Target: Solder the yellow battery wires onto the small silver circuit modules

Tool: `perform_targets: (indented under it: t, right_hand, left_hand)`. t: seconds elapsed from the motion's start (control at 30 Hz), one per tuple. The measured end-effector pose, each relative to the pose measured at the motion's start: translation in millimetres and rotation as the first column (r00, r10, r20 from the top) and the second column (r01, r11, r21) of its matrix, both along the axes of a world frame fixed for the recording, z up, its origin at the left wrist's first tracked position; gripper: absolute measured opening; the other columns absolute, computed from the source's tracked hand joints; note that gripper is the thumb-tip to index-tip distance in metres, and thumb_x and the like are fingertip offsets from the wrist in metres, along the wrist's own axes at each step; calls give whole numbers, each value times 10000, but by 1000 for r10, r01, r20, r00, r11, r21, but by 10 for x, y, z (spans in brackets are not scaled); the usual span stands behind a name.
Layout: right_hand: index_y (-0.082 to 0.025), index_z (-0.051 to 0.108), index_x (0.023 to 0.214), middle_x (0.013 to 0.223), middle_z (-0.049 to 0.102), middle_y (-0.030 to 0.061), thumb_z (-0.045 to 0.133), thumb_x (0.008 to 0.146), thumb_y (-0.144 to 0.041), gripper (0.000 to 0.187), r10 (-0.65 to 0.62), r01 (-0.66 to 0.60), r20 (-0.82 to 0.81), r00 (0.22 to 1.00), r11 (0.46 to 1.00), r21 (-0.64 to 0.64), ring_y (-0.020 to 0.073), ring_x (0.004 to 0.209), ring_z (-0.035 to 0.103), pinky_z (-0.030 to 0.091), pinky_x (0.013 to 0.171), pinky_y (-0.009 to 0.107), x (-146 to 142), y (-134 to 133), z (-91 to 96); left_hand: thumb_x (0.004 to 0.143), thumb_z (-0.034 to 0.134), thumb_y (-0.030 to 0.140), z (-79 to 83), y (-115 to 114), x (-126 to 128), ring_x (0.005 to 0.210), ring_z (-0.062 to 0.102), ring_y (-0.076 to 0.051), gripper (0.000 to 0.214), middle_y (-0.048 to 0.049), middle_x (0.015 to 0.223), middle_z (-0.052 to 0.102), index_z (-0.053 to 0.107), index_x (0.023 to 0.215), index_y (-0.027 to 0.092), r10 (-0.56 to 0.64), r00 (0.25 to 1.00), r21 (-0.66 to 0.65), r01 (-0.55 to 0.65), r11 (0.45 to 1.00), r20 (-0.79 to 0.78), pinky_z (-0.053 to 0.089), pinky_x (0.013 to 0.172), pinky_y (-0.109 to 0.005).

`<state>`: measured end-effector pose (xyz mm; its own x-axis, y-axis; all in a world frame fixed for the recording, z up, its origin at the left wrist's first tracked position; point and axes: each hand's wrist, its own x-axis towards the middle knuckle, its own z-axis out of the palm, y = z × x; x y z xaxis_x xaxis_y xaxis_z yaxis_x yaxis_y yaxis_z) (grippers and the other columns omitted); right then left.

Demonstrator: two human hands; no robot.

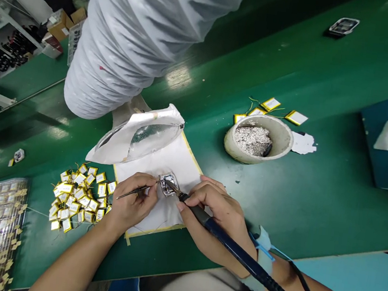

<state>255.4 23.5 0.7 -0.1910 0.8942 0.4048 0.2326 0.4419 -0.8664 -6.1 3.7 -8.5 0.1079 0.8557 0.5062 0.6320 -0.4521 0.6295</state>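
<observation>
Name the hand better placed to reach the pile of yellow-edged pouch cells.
Left, probably: the left hand sits nearer the pile of pouch cells, though it holds tweezers. The right hand grips a soldering iron and lies farther off.

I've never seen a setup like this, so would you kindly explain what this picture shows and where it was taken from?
This view comes from a camera worn on a person's head, looking down at their bare hands. The left hand holds fine tweezers, and the right hand holds a soldering iron. Their tips meet at a small metal-framed part on a white sheet. The green workbench also carries a heap of small yellow-edged flat cells with thin wires, and a pale pot of silvery scraps. A white flexible duct hangs above.
</observation>
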Motion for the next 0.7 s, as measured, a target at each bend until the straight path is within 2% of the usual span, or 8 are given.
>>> perform_targets:
  t: [0.23,0.37,0.47,0.63,0.7]
  right_hand:
    - [-345,697,1032,856,784,-77,884,1086,-155,272,-40,37,-85,996,999,-32,215,733,797,783,1115,521,-16,-12,-8]
    - [-348,691,1042,846,777,-72,855,1110,-195,235,-57,56,-64,996,998,-9,232,757,834,797,1099,538,-24,4,10]
    - [-346,652,1052,844,771,-83,827,1139,-206,240,-52,52,-49,997,999,12,212,741,824,793,1050,500,-25,14,29]
    - [-348,623,1068,851,770,-103,801,1169,-225,239,-58,59,-25,998,998,37,193,734,827,794,1044,481,-35,19,30]
    - [-349,624,1064,842,764,-108,813,1162,-233,243,-61,62,-28,998,997,42,190,704,810,798,1044,492,-40,21,21]
  left_hand:
    - [1187,943,249,-48,-42,-26,986,944,-236,164,-47,1126,930,877,1310,337,68,994,-1,-68,998,89,811,846,-375]
    - [1197,911,235,-43,-22,-34,966,936,-229,173,-44,1111,911,842,1331,320,94,993,2,-95,996,70,796,836,-365]
    - [1208,887,233,-38,2,-29,953,936,-233,154,-45,1092,910,831,1323,320,107,993,-16,-107,994,44,794,836,-364]
    - [1187,890,188,-30,6,-26,917,930,-191,157,-19,1072,911,824,1295,280,83,996,50,-85,995,29,773,813,-297]
    - [1181,915,192,-22,4,-28,919,938,-196,176,-23,1077,918,824,1301,283,59,998,65,-60,996,19,783,808,-303]
